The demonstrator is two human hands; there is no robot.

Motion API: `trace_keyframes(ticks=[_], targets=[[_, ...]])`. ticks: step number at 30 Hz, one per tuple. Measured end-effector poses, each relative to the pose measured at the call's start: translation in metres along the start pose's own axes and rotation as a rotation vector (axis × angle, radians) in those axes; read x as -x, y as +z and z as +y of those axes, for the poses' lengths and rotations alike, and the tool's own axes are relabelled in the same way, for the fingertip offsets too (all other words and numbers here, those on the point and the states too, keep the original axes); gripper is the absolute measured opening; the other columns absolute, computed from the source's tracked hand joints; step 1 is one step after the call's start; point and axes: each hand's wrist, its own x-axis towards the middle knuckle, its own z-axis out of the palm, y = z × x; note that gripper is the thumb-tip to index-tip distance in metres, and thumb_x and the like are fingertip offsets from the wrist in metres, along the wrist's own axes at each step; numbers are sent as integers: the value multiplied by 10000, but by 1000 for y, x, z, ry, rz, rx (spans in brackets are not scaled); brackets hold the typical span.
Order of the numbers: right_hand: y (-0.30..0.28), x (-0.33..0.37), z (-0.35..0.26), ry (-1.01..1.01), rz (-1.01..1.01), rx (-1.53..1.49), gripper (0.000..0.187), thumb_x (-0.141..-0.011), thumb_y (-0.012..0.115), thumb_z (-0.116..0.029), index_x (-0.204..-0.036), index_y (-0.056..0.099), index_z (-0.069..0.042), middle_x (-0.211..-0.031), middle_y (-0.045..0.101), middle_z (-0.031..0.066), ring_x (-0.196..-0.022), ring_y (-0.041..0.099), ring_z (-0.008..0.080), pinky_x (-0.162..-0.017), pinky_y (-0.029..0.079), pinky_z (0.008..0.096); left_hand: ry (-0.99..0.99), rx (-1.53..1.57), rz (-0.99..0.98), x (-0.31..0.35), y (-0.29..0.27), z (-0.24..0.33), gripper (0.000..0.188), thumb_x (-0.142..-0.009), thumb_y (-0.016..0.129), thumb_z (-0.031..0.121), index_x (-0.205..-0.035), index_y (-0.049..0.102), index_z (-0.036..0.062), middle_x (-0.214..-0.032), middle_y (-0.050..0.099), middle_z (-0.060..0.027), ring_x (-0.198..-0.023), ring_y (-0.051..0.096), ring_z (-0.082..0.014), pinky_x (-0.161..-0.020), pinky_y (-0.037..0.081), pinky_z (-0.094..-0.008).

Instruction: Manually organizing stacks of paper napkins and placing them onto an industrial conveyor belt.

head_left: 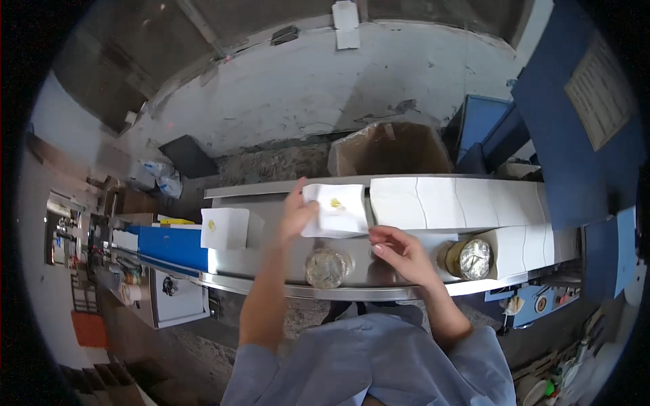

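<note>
A stack of white folded paper, apparently napkins, with a small yellow print lies over the steel worktop in front of me. My left hand grips its left edge, thumb on top. My right hand is by its lower right corner, fingers loosely bent and thumb apart; I see nothing held in it. To the right of the stack runs a long row of white folded paper. Between my forearms stands a round weight-like cylinder with a shiny, film-like top. A similar cylinder stands right of my right hand.
Another printed white paper stack sits at the left, at the end of a blue conveyor belt. More white paper lies at the right. Behind the steel worktop stands a lined cardboard box. Blue machine panels rise at the right.
</note>
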Motion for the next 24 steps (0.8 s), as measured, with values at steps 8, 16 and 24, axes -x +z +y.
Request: trace_keyframes(ticks=[8, 16, 24], targets=[[17, -6, -10, -24, 25, 67, 359, -936, 613, -104, -1270, 543, 9, -1136, 626, 90, -1056, 590, 150, -874, 506, 270, -143, 111, 337, 44, -156, -88, 584, -800, 540, 91, -1353, 432, -61, -1181, 612, -164, -977, 627, -232, -859, 498, -319], [10, -7, 1, -71, 65, 209, 366, -936, 616, -149, -1267, 558, -4, -1227, 614, 95, -1098, 592, 191, -907, 500, 341, 662, -1207, 21, 81, -43, 37, 374, -774, 587, 204, -1108, 680, 65, -1317, 542, -179, -1317, 418, -347, -1149, 220, -520], [9, -1, -10, 91, 68, 91, 400, -917, 639, -109, -1289, 538, -2, -1143, 629, 99, -1046, 591, 147, -922, 486, 285, 369, -1641, -159, 76, -59, 18, 410, -841, 547, 219, -1180, 623, 2, -1262, 582, -195, -1312, 426, -318, -1163, 171, -514]])
